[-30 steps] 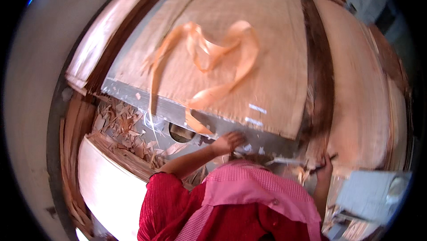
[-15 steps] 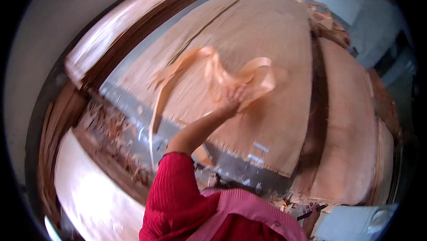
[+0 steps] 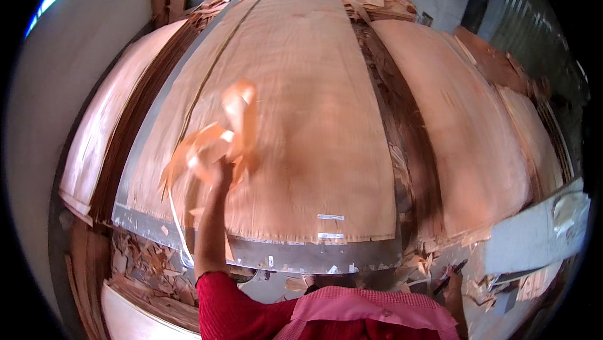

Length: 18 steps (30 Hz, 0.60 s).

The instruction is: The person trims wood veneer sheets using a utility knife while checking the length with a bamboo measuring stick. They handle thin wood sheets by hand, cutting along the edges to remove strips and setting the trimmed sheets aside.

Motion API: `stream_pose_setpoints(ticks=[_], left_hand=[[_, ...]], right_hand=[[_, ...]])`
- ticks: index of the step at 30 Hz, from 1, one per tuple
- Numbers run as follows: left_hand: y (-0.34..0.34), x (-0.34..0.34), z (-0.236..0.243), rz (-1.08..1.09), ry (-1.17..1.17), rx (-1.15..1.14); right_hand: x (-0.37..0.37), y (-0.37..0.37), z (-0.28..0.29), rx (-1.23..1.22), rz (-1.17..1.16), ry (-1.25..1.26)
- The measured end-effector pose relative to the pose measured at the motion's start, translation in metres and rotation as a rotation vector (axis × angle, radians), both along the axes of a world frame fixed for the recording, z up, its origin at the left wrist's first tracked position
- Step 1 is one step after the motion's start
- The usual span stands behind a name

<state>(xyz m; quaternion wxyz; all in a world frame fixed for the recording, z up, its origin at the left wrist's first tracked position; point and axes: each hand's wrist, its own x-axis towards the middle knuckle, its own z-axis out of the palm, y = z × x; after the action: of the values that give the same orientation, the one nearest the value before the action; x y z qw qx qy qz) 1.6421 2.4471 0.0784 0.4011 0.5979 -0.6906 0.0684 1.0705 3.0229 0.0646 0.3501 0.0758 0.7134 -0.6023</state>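
My left hand (image 3: 224,169) is raised over the wood veneer sheet (image 3: 301,133) and closed around a bundle of thin, curling veneer strips (image 3: 242,111). One pale narrow strip trails from the bundle toward the sheet's near edge. Motion blurs the fingers and the strips. Low on the right, beside my body, my right hand (image 3: 451,282) grips a dark, slim tool (image 3: 460,266) whose exact kind I cannot make out. Under the veneer sheet lies a grey-edged table (image 3: 295,256). Two small white labels (image 3: 330,217) sit near the sheet's front edge.
Tall veneer stacks flank the table on the left (image 3: 119,114) and right (image 3: 452,126). Scrap strips (image 3: 383,4) heap along the far end, and broken pieces (image 3: 147,258) litter the near left. A pale board (image 3: 534,230) juts in at the near right.
My left hand has swung leftward and nearer, carrying the veneer strips from the sheet's middle toward its left side. The view has turned. My right hand still holds the dark tool.
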Motion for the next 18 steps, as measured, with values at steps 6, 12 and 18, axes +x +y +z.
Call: stream_pose_setpoints(ticks=[6,12,18], left_hand=[[0.11,-0.026,0.095,0.002,0.522,0.382],[0.243,-0.161,0.143,0.092,0.636,0.22],[0.284,-0.214,0.183,0.311,0.297,0.11]], right_hand=[[-0.053,0.005,0.003,-0.105,0.141,-0.078],[-0.164,-0.003,-0.029,-0.296,0.435,-0.057],[-0.227,-0.06,-0.004,-0.455,0.604,-0.014]])
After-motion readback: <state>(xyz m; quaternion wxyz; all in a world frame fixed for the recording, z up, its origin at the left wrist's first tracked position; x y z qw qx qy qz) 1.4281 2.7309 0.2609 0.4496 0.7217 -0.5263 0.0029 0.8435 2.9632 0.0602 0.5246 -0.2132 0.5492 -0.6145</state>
